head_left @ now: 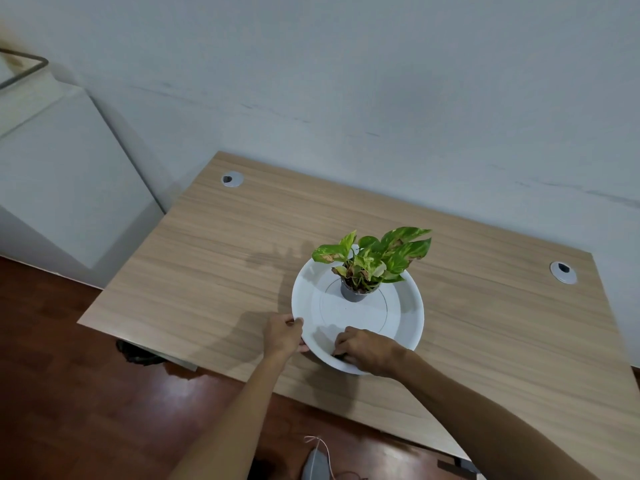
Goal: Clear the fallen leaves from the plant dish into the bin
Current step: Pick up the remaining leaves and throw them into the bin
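Note:
A round white plant dish (401, 317) lies on the wooden desk (214, 271). On its far half stands a small grey pot (353, 294) with a green and yellow leafy plant (377, 254). My left hand (282, 336) grips the dish's near left rim. My right hand (367, 351) rests inside the near rim, its fingers closed on a small dark fallen leaf (341, 356) that is mostly hidden under them. No other loose leaves show in the dish.
A dark bin (138, 353) pokes out on the floor under the desk's near left corner. A white cabinet (62, 181) stands at the left. Two cable grommets (232, 179) sit in the desk's back corners. A white wall runs behind the desk.

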Available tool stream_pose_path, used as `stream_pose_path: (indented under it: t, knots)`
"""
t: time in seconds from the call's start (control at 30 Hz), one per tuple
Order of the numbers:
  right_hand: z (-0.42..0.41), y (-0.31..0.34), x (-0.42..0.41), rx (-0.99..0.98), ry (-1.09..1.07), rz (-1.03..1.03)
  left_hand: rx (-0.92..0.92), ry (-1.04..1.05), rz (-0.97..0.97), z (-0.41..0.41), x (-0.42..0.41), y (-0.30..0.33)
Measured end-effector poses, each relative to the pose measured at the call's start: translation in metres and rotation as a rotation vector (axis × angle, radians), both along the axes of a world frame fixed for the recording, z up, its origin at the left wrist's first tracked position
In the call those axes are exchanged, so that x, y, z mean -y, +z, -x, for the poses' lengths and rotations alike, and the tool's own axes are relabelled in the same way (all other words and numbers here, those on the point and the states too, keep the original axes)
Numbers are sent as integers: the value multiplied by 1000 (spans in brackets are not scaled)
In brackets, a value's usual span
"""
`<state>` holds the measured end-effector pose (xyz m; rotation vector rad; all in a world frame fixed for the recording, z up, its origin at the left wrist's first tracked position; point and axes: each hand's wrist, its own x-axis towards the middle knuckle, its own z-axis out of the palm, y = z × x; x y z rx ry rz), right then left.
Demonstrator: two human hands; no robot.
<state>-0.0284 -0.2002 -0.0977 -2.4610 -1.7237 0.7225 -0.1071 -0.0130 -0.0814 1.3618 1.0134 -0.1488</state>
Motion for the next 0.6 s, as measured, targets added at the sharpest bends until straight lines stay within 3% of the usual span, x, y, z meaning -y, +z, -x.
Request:
stream_pose_path:
  t: [0.23,0.33,0.4,0.5,0.6]
  knots:
    - [2,4,-7,-124,-219,19,-38,-24,108,-2,-9,-6]
    - [3,10,-11,-170,-431,-82,-75,-76,146,-1,-11,-2]
    - [3,19,-16,-216,-577,-213,-89,-73,57,-1,-12,-1]
    - [2,38,-28,-291,-750,-421,35,133,-155,-2,-12,5]
    - [2,55,-45,-382,-844,-568,237,314,-113,-10,-6,23]
